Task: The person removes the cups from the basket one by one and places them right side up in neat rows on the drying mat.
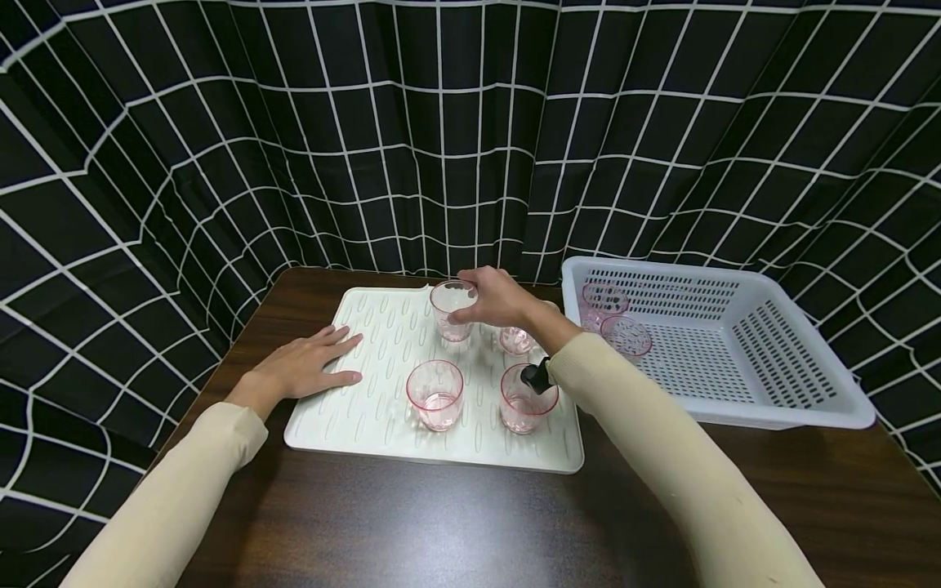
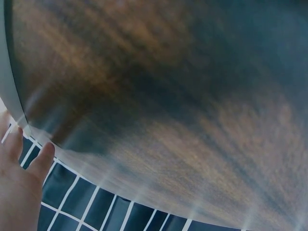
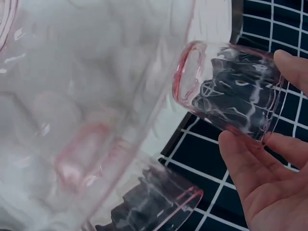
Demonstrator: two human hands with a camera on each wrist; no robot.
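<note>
My right hand (image 1: 503,298) grips a clear pink-tinted glass (image 1: 450,314) by its rim, over the back of the white ribbed tray (image 1: 382,420). The right wrist view has thumb and fingers on either side of the held glass (image 3: 231,91), near its rim. My left hand (image 1: 305,363) lies on the tray's left edge with fingers spread and straight. Toward the tray's front stand a middle glass (image 1: 435,400) and a right-hand glass (image 1: 522,412), the latter partly behind the wrist strap. Another glass (image 1: 516,340) at back right is partly hidden by the right hand.
To the right, a pale plastic basket (image 1: 794,327) with slotted walls has two pink-tinted glasses, a rear one (image 1: 604,300) and a front one (image 1: 626,336), at its left end. Dark wooden table (image 1: 412,523) lies beneath; a black gridded curtain (image 1: 397,122) hangs behind.
</note>
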